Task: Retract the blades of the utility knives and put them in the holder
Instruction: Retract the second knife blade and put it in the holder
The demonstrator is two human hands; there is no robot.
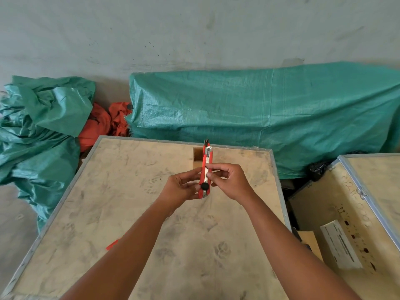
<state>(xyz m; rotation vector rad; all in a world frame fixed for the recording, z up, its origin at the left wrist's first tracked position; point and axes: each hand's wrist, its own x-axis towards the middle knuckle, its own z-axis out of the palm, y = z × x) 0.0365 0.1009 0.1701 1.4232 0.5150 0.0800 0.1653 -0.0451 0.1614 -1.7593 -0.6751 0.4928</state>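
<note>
A red utility knife (204, 161) with a metal rail and a black knob points away from me above the crate top. My left hand (183, 189) grips its near end by the knob. My right hand (230, 180) pinches the middle of the knife from the right. A short dark tip shows at the knife's far end. Behind the knife stands a small open wooden holder (197, 158) near the crate's far edge; its inside is mostly hidden by the knife. Part of another red object (112, 244) peeks out beside my left forearm.
The wooden crate (121, 191) with metal edging serves as the work surface. A second crate (368, 187) stands to the right with a white box (339, 243) in the gap. Green tarps (259, 109) and orange cloth (101, 124) lie behind, against a grey wall.
</note>
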